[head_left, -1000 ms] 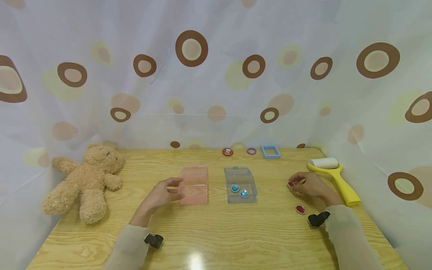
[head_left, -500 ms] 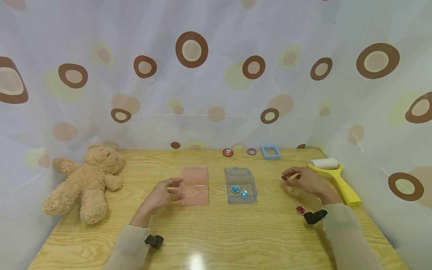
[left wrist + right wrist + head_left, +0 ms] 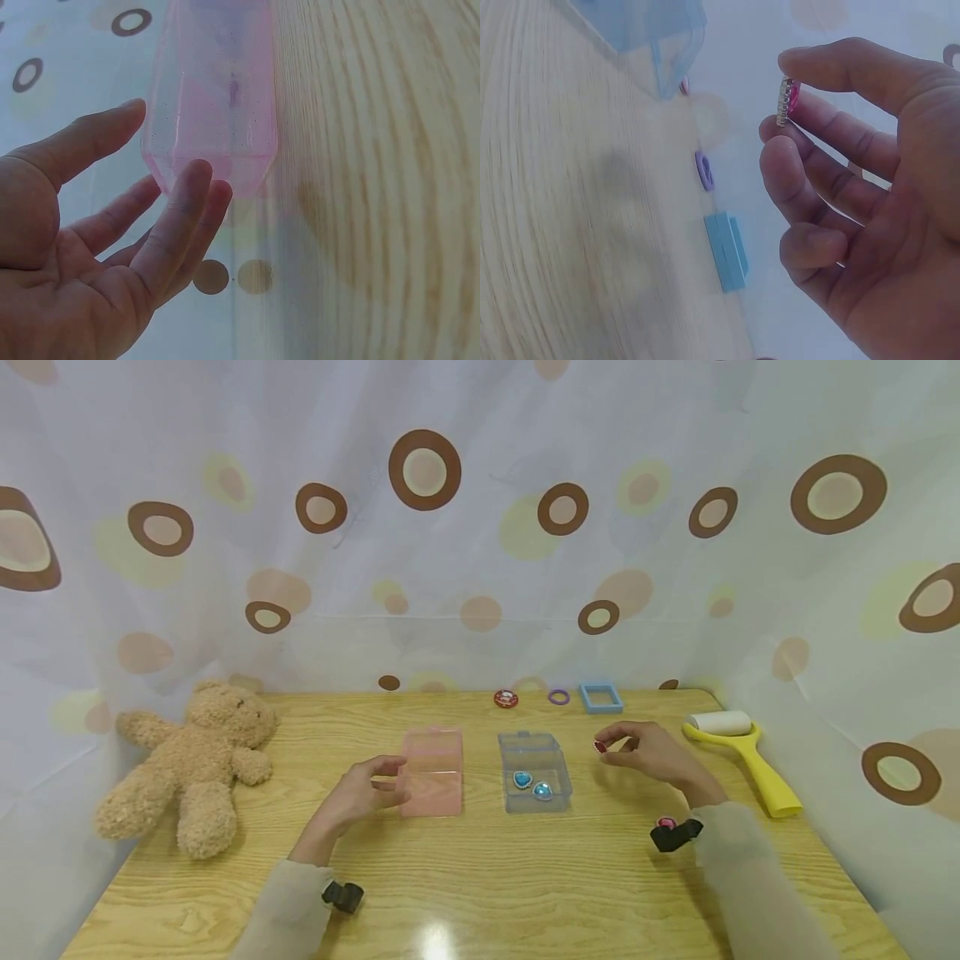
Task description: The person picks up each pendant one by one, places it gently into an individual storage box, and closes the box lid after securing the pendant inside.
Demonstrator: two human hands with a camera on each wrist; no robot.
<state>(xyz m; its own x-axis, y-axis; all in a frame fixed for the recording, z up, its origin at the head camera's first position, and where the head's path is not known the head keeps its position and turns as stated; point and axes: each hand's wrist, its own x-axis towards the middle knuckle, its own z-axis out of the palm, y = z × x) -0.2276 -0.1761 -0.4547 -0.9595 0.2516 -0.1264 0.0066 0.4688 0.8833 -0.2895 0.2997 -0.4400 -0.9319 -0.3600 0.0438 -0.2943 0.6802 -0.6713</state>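
Note:
My right hand [image 3: 651,752] pinches a red heart-shaped gem [image 3: 786,101] with a silver rhinestone edge between thumb and fingertips, above the table to the right of the clear bluish box [image 3: 555,768]. That box lies with its lid open and holds two blue gems [image 3: 522,780]. Under the right wrist camera, a second red gem [image 3: 666,822] shows partly on the table. My left hand [image 3: 363,793] is beside the open pink box [image 3: 432,793], fingers relaxed at its left edge and holding nothing. In the left wrist view the pink box [image 3: 214,97] extends beyond the fingertips.
A teddy bear [image 3: 198,768] lies at the left. Along the back edge are a red round badge [image 3: 506,698], a purple ring [image 3: 558,697] and a light blue square frame [image 3: 602,698]. A yellow-handled lint roller [image 3: 761,768] lies at the right.
My right hand has lifted the red gem off the table and carried it left toward the bluish box. The left hand has stayed in place.

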